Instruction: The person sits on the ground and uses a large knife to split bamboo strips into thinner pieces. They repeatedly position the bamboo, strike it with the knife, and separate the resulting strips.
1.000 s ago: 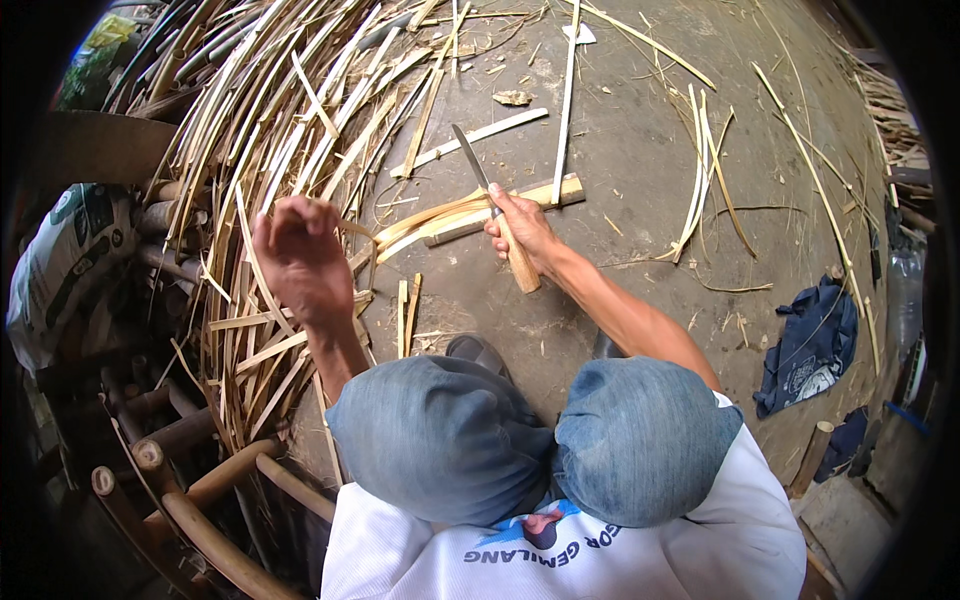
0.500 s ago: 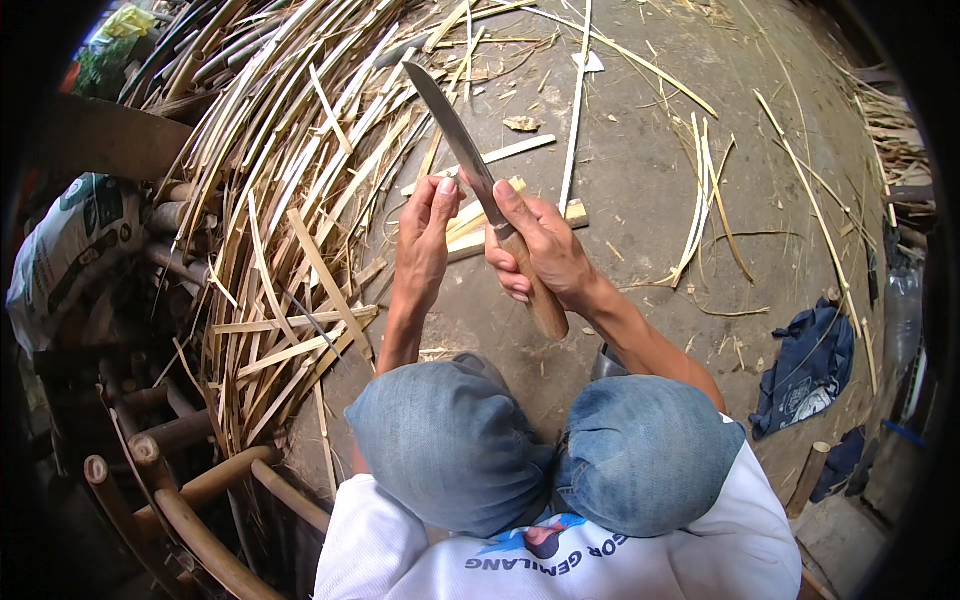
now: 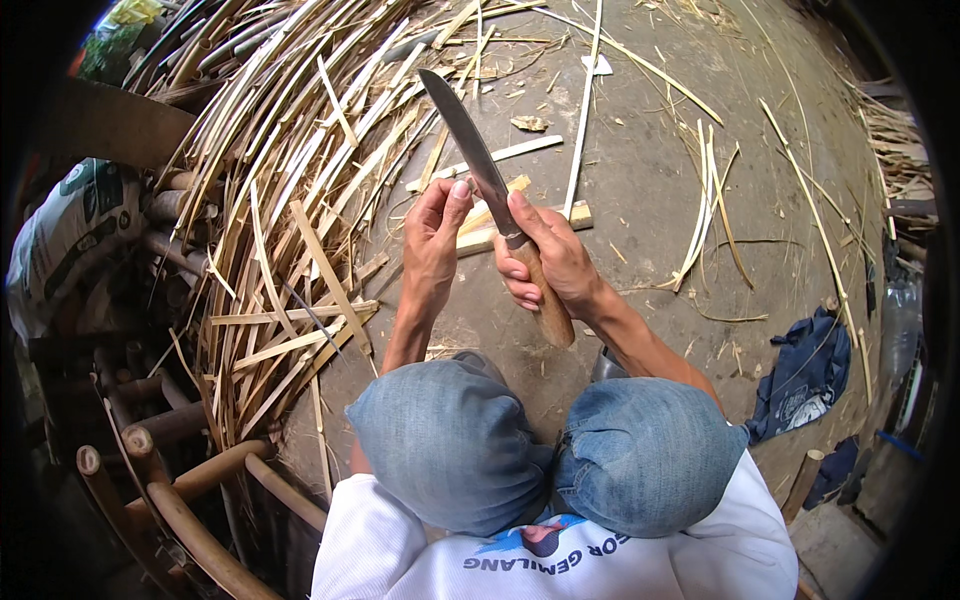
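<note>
A large knife (image 3: pixel 461 132) with a broad, curved dark blade and a brown wooden handle is gripped in my right hand (image 3: pixel 556 258). Its blade points up and to the left, and the right thumb presses near the blade's base. Beside the middle of the blade, my left hand (image 3: pixel 432 238) has its fingers curled in and its thumb raised against them. The left fingertips are at the blade; anything small between them is hidden. Behind both hands, a pale piece of split wood (image 3: pixel 578 216) lies on the floor.
Long split strips (image 3: pixel 300 150) pile up on the left. A pole frame (image 3: pixel 205 480) stands at the lower left, below a white sack (image 3: pixel 75 235). Thin strips (image 3: pixel 703 215) and a dark blue cloth (image 3: pixel 800 375) lie on the right. My bent knees (image 3: pixel 450 440) are close below my hands.
Both hands and the knife appear slightly further right and lower, with the whole view shifting a little. The right hand keeps its grip, and the left fingers stay by the blade.
</note>
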`<action>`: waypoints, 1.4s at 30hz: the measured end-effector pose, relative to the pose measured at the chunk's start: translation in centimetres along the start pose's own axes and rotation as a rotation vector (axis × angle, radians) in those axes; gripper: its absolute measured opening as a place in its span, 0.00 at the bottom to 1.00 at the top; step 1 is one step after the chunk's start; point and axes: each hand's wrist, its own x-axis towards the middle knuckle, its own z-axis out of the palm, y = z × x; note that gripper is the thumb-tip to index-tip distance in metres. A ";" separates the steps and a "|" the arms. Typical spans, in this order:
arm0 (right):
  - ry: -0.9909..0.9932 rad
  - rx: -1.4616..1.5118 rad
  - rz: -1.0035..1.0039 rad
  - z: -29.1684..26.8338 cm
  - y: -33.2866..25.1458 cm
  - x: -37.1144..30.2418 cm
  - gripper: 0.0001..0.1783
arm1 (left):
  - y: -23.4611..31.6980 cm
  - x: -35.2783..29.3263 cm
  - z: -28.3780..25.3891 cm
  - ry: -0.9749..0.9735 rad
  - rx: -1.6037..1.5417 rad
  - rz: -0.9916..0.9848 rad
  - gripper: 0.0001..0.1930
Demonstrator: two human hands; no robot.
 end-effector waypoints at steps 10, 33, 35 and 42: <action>0.004 -0.023 -0.011 0.3 0.0 -0.1 0.31 | -0.3 0.0 0.1 0.018 0.010 0.018 0.15; 0.017 -0.039 -0.023 -0.3 0.6 0.0 0.27 | -0.4 -0.1 -0.2 -0.011 0.015 0.008 0.15; 0.020 -0.048 -0.025 -0.3 0.7 0.0 0.27 | -0.3 -0.2 -0.2 -0.019 0.006 0.004 0.15; 0.038 -0.043 -0.027 -0.3 0.9 0.0 0.30 | -0.7 -0.2 -0.4 -0.036 -0.016 -0.005 0.15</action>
